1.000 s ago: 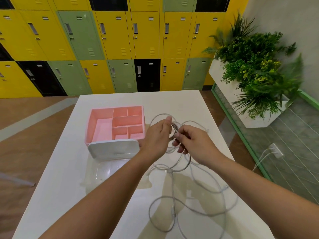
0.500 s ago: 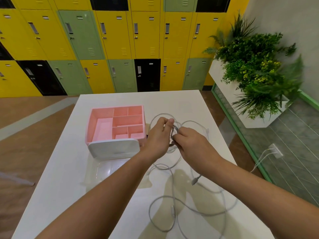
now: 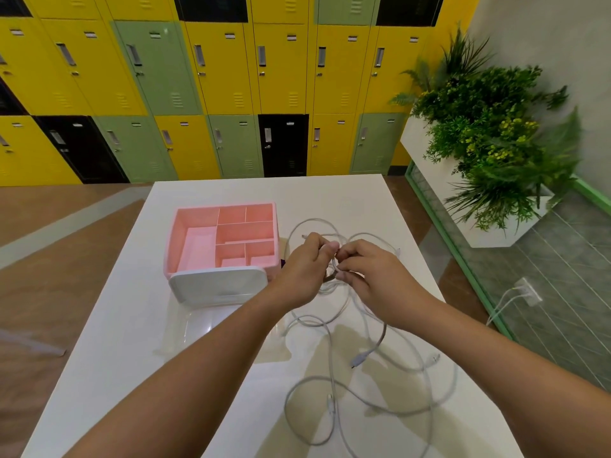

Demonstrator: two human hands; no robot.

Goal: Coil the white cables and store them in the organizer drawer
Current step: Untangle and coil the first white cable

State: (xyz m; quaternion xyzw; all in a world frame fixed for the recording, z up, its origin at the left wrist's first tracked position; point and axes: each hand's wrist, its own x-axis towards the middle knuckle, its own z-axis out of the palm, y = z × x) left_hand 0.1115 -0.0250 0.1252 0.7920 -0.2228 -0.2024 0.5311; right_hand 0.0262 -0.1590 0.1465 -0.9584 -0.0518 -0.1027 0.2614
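Since half a second ago, the loose plug [image 3: 358,360] dangling under my right wrist is sliding a little nearer to me, and my two hands are drawing closer together over the tangle. My left hand [image 3: 304,269] is holding a small gathered bunch of the white cables [image 3: 330,385], its fingers [image 3: 325,247] curled and pinching the strands, while my right hand [image 3: 373,279] is pinching a strand just beside it, thumb and fingertips closed on the cord. So I am judging this as the start of coiling: only a few turns are sitting in my grip, and most of the length is lying in wide, crossing loops on the tabletop [image 3: 330,200] near me. The pink organizer [image 3: 198,226] is standing just left of my left hand, and its clear drawer [image 3: 198,325] appears to be pulled out toward me, with nothing stored in it that I can see. Next I am probably needing to feed more slack with the right hand, loop by loop, watching that the crossed strands are not snagging into a knot.
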